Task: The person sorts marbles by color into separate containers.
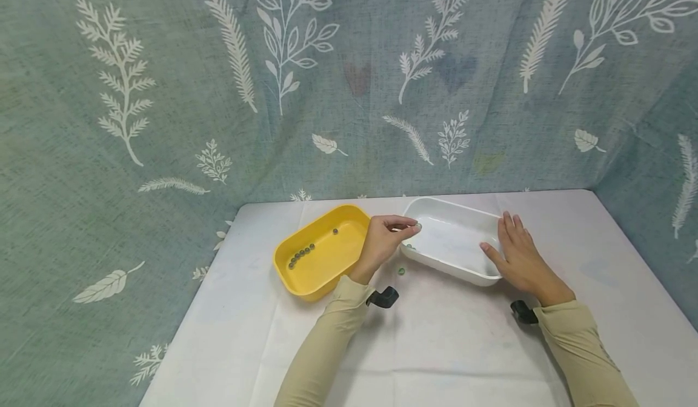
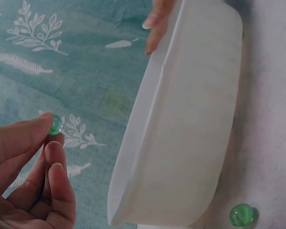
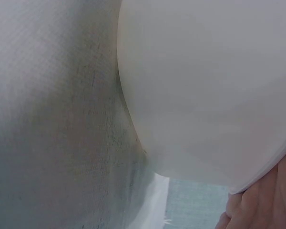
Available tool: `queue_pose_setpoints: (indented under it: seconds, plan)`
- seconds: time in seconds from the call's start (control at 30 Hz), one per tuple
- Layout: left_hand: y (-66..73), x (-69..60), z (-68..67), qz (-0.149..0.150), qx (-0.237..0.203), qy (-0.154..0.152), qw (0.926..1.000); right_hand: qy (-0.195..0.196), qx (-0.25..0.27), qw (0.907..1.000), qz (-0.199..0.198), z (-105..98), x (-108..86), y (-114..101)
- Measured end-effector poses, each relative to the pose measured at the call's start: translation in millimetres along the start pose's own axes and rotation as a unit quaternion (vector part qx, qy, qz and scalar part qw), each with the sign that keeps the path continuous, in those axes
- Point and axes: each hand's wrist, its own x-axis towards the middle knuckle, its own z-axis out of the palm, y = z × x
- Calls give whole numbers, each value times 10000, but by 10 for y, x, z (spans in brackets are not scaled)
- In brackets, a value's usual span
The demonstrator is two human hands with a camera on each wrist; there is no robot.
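My left hand [image 1: 382, 240] pinches a clear green glass marble [image 2: 56, 125] between thumb and forefinger, above the left end of a white basin [image 1: 449, 237]. My right hand [image 1: 518, 261] rests against the basin's right end, its fingers extended over the rim and the thumb apart. In the right wrist view only part of that hand shows, beside the rim. Inside the basin's left end lie small green marbles [image 1: 410, 247], partly hidden by the near wall. One more green marble [image 2: 242, 215] lies on the table just outside the basin.
Left of the white basin stands a yellow basin [image 1: 327, 269], partly behind my left hand. It holds a row of several dark-looking marbles [image 1: 302, 253] and a single marble [image 1: 335, 231] apart from them. A white cloth [image 1: 436, 340] covers the table; a patterned curtain [image 1: 338, 92] hangs behind.
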Motion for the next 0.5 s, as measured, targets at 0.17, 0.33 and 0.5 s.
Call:
queue_pose_setpoints:
  seconds: [0.17,0.33,0.5]
  plan:
    - [-2,38,14,-75,36,28,10000,-9,-64,10000,-19,-4,0,7]
    - [-13,80,29,-65,117,18,9999,-33,-93,10000,-11,0,3,9]
    - [-34,116,58,-109,229,-34,9997,-6,-68,10000,-17,5,2,6]
